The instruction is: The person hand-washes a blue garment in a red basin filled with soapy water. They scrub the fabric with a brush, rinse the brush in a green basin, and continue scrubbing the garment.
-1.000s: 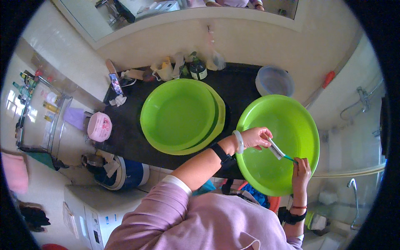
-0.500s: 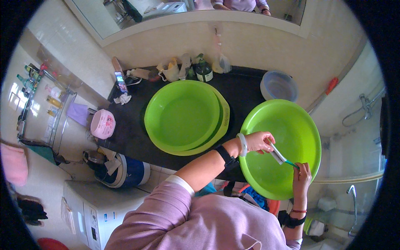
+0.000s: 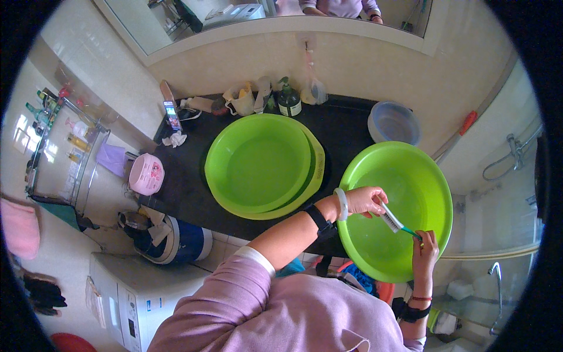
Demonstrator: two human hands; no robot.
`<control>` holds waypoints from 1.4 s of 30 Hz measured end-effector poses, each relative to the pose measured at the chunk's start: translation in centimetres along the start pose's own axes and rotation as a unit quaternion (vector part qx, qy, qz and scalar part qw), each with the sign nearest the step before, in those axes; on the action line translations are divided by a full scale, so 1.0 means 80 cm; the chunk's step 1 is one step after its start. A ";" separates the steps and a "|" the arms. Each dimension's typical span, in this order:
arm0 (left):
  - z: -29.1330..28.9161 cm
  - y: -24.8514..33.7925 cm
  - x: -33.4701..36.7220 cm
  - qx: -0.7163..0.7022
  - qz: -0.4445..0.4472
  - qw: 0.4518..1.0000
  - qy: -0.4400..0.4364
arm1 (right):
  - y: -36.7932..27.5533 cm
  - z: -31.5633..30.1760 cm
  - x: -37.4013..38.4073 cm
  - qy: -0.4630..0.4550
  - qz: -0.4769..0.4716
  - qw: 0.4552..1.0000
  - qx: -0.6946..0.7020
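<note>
Stacked green basins [image 3: 258, 164]: they sit mid-tabotop untouched, left of the work; they are best kept clear of splashes.
Left hand [image 3: 365, 200]: it is clenched around the head end of a scrubbing brush [image 3: 392, 222], bristles turned toward the basin floor; firm, even pressure is judged best.
Right-hand green basin [image 3: 431, 188]: it overhangs the tabletop's right front edge, so it is best kept steadied.
Right hand [image 3: 425, 253]: it is closed on the brush's teal handle tip, at the basin's near rim.

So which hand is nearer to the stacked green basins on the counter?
Left. The left hand is just right of the stacked green basins, holding the brush over the single green basin. The right hand is farther away, at that basin's near rim.
</note>
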State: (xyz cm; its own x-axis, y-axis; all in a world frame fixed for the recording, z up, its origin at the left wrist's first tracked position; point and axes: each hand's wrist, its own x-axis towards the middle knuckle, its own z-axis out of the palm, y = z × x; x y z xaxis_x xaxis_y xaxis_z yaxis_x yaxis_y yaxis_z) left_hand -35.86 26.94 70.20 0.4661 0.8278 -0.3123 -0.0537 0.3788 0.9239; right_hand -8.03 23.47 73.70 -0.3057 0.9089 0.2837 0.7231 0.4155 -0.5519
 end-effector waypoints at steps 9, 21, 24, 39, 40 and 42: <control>0.001 0.001 -0.001 -0.012 0.007 1.000 0.008 | 0.001 0.000 0.001 0.000 0.008 1.000 0.009; 0.003 0.003 -0.003 0.018 0.015 1.000 0.004 | 0.003 0.000 0.000 -0.001 0.010 1.000 -0.004; 0.003 0.003 -0.003 0.015 0.013 1.000 0.005 | 0.002 -0.001 0.000 -0.001 -0.002 1.000 -0.007; 0.004 0.007 -0.005 0.007 0.001 1.000 0.006 | 0.001 -0.002 -0.001 -0.012 0.021 1.000 0.007; 0.004 0.007 -0.006 0.008 0.003 1.000 0.008 | 0.001 -0.002 -0.001 -0.015 0.026 1.000 0.008; 0.004 0.007 -0.006 0.011 0.001 1.000 0.006 | 0.001 -0.002 -0.001 -0.011 0.024 1.000 0.013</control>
State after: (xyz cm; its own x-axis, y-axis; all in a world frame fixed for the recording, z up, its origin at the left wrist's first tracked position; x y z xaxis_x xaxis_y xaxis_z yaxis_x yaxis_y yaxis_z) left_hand -35.81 26.63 70.97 0.4554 0.8337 -0.3123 -0.0358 0.3677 0.9293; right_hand -7.85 23.42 73.73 -0.2845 0.9283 0.2393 0.7215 0.3717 -0.5842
